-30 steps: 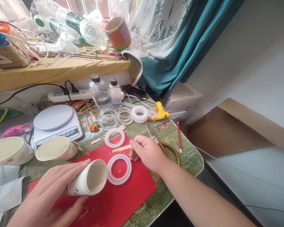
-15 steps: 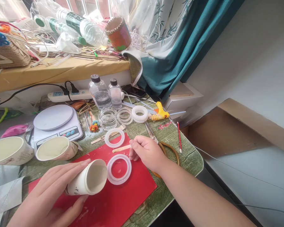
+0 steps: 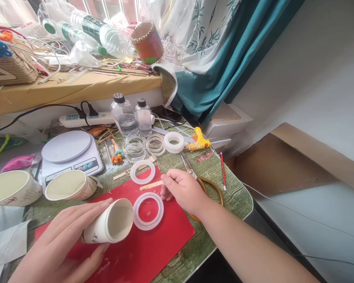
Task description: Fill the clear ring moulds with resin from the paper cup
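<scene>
My left hand (image 3: pixel 67 239) is wrapped round a white paper cup (image 3: pixel 113 222), tilted with its mouth toward the right, beside a ring mold. Between the fingers of my right hand (image 3: pixel 178 186) is a flat wooden stick (image 3: pixel 151 185), its tip pointing left. The stick hovers between two translucent ring molds: the nearer ring mold (image 3: pixel 138 210) lies on a red sheet (image 3: pixel 165 251), and the farther ring mold (image 3: pixel 133 173) sits at the sheet's back edge. Scissors (image 3: pixel 215 188) with brown handles lie partly behind my right wrist.
Two paper cups, a wide one (image 3: pixel 23 196) and a squeezed one (image 3: pixel 76 192), stand left by a digital scale (image 3: pixel 66 147). Behind are clear bottles (image 3: pixel 125 118), clear rings (image 3: pixel 135 147), white rings (image 3: pixel 174 150) and a yellow glue gun (image 3: pixel 201 142). A red pencil (image 3: pixel 223 169) lies near the right edge.
</scene>
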The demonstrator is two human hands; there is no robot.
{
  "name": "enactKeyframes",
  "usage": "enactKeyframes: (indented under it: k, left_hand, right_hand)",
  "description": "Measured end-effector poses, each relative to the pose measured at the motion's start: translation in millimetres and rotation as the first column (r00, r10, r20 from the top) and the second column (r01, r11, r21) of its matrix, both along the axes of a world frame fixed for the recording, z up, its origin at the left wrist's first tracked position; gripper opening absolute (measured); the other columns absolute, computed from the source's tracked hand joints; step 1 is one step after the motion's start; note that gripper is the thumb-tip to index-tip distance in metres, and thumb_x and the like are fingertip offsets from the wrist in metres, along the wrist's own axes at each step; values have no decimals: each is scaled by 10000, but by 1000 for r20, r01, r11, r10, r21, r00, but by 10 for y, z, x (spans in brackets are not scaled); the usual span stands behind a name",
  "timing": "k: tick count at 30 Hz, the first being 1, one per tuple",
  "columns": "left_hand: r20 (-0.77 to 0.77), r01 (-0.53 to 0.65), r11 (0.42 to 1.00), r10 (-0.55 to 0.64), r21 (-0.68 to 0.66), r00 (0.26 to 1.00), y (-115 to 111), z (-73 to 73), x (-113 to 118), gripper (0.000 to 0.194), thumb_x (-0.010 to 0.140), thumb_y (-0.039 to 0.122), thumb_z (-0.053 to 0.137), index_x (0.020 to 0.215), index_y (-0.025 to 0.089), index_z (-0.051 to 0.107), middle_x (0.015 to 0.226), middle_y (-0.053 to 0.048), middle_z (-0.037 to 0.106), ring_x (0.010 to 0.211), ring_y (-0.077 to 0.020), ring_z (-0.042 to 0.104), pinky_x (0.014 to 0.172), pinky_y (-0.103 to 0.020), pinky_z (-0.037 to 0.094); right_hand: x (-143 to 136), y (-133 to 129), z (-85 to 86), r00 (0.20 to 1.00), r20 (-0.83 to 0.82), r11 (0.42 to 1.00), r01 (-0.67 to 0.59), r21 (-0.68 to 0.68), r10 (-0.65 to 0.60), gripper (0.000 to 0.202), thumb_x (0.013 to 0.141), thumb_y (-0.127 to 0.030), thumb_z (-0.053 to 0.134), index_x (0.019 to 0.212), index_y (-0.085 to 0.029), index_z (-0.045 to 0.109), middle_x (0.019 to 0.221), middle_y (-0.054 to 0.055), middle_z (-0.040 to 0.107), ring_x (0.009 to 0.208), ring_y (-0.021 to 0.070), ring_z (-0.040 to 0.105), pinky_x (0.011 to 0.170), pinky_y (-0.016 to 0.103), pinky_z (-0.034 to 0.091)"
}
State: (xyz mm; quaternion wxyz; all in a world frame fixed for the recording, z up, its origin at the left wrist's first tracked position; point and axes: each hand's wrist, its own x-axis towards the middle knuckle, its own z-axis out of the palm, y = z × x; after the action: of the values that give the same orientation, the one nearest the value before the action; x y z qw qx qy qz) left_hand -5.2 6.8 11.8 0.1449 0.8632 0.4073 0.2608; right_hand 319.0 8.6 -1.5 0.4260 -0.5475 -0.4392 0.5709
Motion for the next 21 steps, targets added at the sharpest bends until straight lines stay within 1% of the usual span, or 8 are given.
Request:
enactKeyframes:
  k: [5, 9, 13, 21]
  left_hand:
    - [3, -10, 1000, 10, 9, 1000, 8, -8, -8, 442, 1001, 361, 665, 1443, 392, 669, 1360, -7, 774, 1255, -284, 710, 1064, -368, 556]
    - [19, -10, 1000, 10, -10, 1000, 13, -11, -19, 478, 958, 323, 711, 1430, 389, 688, 1356, -11, 788, 1257, -296, 719, 1064, -370, 558]
    - [31, -24, 1000, 25, -17, 999, 11, -9, -15, 482, 936, 339, 728, 1414, 403, 706, 1336, -9, 805, 1238, -307, 737, 1041, -383, 575]
    - [26, -2, 1000, 2, -5, 1000, 12, -7, -8, 470, 968, 312, 695, 1431, 390, 687, 1355, -1, 777, 1259, -278, 709, 1081, -342, 539]
  right_hand:
    - [3, 0, 8, 1000, 0, 1000, -1, 0, 1, 395, 1077, -463, 665, 761, -228, 641, 749, 10, 759, 699, 161, 739, 701, 274, 587]
    - [4, -4, 16, 1000, -3, 1000, 2, -9, -2, 417, 1069, -499, 687, 754, -231, 635, 745, 10, 755, 702, 166, 739, 705, 281, 588]
    - [5, -7, 15, 1000, 2, 1000, 0, -10, 0, 441, 1061, -539, 700, 751, -233, 631, 745, 11, 756, 703, 170, 741, 702, 283, 588]
    - [10, -10, 24, 1000, 11, 1000, -10, -6, 10, 405, 1095, -455, 656, 760, -228, 635, 751, 13, 755, 707, 163, 733, 710, 276, 582]
